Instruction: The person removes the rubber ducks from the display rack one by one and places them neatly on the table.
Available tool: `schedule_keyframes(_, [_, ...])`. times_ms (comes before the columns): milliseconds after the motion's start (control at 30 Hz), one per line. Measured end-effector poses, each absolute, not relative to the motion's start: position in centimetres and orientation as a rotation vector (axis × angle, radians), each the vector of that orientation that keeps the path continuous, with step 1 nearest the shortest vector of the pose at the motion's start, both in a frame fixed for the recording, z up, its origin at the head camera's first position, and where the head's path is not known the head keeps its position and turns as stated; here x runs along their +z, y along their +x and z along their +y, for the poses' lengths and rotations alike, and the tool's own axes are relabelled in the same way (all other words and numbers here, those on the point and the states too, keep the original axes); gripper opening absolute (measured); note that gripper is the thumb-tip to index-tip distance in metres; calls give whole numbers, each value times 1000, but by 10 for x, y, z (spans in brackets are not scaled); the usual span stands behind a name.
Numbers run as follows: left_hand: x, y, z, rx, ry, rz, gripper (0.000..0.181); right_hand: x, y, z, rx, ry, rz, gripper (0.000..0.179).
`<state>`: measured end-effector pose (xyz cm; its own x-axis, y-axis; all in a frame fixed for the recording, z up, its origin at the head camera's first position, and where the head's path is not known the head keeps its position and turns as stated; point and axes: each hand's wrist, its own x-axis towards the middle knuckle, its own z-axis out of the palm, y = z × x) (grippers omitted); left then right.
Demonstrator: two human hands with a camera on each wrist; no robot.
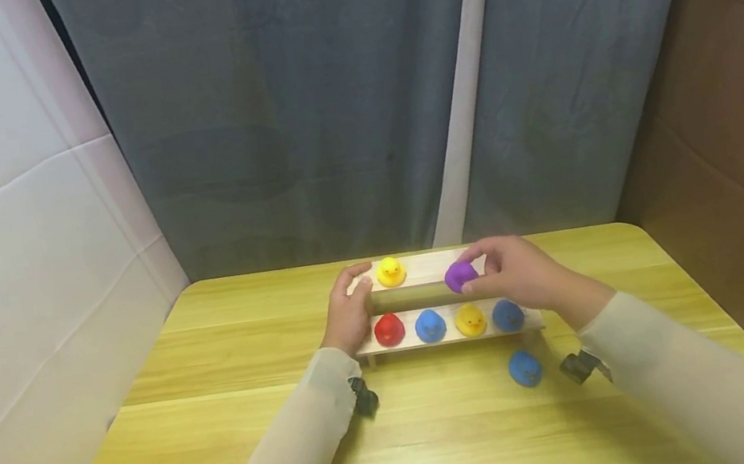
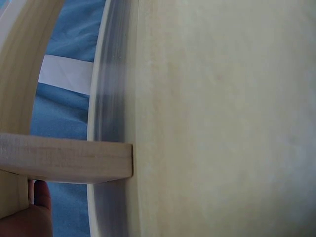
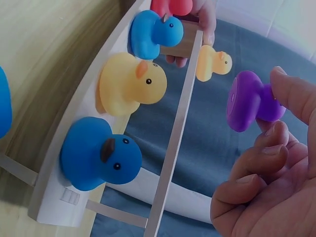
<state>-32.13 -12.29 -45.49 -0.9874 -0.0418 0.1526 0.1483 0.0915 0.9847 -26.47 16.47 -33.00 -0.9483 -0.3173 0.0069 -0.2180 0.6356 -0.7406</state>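
Between thumb and fingers, my right hand (image 1: 517,274) pinches a purple rubber duck (image 1: 461,275) in front of the upper step of a two-step wooden rack (image 1: 451,340). In the right wrist view the purple duck (image 3: 245,101) is tipped sideways and apart from the rack. My left hand (image 1: 348,313) grips the rack's left end, its thumb towards the upper step. A yellow duck (image 1: 390,271) sits at the left of that step. Along the lower step stand a red duck (image 1: 389,330), a blue duck (image 1: 430,326), a second yellow duck (image 1: 470,320) and another blue duck (image 1: 507,316).
One more blue duck (image 1: 525,368) lies on the wooden table (image 1: 450,447), in front of the rack's right end. Behind the table hangs a grey-blue curtain (image 1: 295,114) with a pale strip. White cloth (image 1: 15,240) borders the left side, brown cloth (image 1: 735,126) the right.
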Motion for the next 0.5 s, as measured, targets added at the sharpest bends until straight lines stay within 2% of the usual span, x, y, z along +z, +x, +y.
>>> schedule_keyframes(500, [-454,-320,-121,-2035,-94,-2208,27,-336,-246,173,-1205,-506,2693,38])
